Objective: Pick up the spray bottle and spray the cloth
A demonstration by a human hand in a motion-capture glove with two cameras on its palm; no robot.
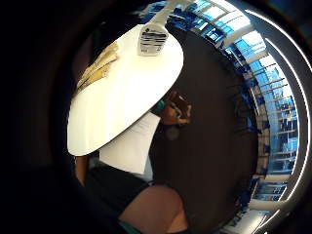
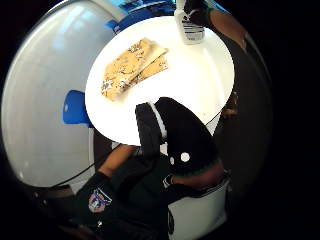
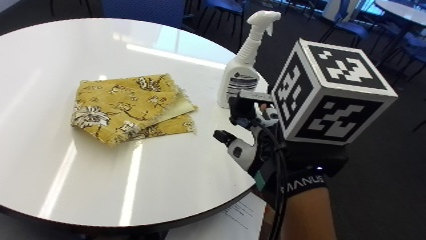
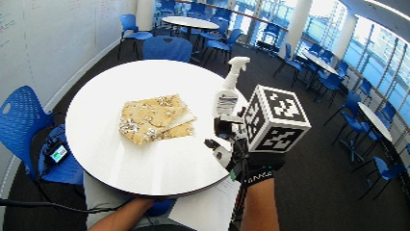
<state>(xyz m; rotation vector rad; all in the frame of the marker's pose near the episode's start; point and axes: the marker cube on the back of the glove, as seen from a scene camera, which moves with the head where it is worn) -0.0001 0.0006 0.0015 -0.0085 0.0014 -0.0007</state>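
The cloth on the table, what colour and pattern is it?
The cloth is mustard yellow with a white floral print, clearest in the outside view.

Upright spray bottle [image 3: 241, 70]; folded yellow cloth [image 3: 130, 107]

Cloth [image 3: 132, 108] left of spray bottle [image 3: 241, 72]

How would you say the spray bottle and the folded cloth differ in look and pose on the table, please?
The spray bottle stands upright near the table's edge, while the cloth lies flat and folded, further in. The spray bottle is white with a dark label, whereas the cloth is mustard yellow with a pale flower pattern. The spray bottle is rigid, the cloth soft and layered. Both rest on the white round table, and the gloved right hand touches neither.
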